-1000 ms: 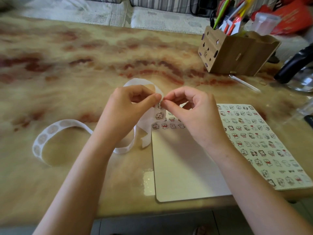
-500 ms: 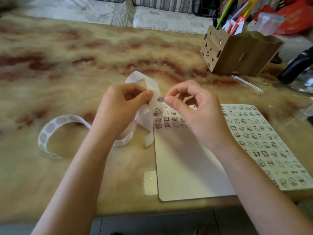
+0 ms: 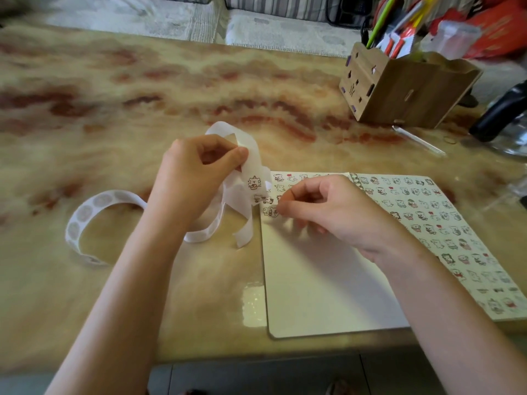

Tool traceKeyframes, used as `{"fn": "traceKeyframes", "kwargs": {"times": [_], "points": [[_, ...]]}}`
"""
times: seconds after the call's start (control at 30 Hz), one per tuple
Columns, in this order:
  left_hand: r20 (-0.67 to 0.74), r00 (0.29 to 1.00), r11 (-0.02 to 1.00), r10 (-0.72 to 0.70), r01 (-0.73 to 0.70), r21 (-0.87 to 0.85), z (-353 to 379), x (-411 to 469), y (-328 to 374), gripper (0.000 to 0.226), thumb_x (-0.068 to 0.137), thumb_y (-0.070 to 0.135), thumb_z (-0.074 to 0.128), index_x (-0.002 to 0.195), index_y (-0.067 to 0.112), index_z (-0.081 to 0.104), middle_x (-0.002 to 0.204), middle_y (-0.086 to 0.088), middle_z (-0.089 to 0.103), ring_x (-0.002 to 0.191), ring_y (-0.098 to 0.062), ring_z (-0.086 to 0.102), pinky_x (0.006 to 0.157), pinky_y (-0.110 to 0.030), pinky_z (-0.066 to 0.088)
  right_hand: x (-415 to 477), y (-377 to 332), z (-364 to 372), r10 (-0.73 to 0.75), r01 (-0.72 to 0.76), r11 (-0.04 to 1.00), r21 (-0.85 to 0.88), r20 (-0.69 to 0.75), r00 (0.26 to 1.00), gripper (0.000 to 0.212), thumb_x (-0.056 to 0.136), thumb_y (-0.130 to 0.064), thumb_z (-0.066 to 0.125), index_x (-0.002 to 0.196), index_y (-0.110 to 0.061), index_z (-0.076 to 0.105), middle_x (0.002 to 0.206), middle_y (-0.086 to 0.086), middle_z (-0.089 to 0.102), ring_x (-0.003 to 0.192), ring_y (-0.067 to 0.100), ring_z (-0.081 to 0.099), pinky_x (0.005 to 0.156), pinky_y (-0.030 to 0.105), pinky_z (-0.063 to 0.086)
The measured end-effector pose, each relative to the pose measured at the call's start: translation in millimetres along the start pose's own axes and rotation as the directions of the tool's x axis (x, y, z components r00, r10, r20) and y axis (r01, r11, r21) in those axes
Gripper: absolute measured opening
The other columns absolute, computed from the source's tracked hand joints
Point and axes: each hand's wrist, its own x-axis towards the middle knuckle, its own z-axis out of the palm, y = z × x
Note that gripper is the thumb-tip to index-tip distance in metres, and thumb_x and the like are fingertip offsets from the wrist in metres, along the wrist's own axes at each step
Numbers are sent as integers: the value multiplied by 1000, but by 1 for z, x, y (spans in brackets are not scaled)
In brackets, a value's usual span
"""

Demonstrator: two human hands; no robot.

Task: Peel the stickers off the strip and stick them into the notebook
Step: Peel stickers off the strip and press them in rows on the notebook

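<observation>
Beneath pinch of right hand (image 3: 328, 212), on notebook (image 3: 313, 280), half-hidden sticker (image 3: 272, 211); strip (image 3: 252, 155) in grip of left hand (image 3: 194, 178).

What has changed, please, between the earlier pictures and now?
The right hand peeled a small cartoon sticker off the white paper strip and carried it down to the left page of the open notebook. The left hand keeps its grip on the strip; the notebook stayed put.

We find the notebook (image 3: 328, 280) on the table (image 3: 142, 95) at its near edge, the sticker strip (image 3: 94, 203) just left of it, and the pen box (image 3: 405, 92) behind it, far right.
</observation>
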Motion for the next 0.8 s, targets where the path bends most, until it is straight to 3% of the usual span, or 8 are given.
{"fn": "traceKeyframes", "kwargs": {"times": [0.1,0.33,0.63,0.8], "points": [[3,1000,1000,4,-4,-4,0,0,-1,13,86,27,66,73,28,68,54,27,63,53,15,55,53,2,34,0,0,1,20,-20,1000,12,22,1000,6,81,-5,71,76,-10,71,58,-2,64,46,4,51,42,12,35],[6,1000,1000,14,-14,-16,1,0,0,16,86,26,66,71,28,67,53,26,62,53,14,55,54,1,35,3,3,6,48,-48,996,-72,5,999,4,79,-13,72,77,-10,73,70,6,70,53,8,52,54,21,39],[11,1000,1000,15,-15,-25,2,0,0,17,86,27,66,70,28,67,53,27,62,52,14,54,53,1,34,1,2,10,53,-55,995,-79,-22,998,4,78,-10,72,74,-10,74,62,-1,69,50,7,50,52,19,38],[14,1000,1000,14,-13,-26,2,-1,1,18,86,27,66,68,29,66,51,27,61,52,13,54,53,1,35,1,2,11,55,-59,995,-85,-45,997,3,76,-11,73,74,-8,73,71,9,73,55,12,52,59,26,38]]}}
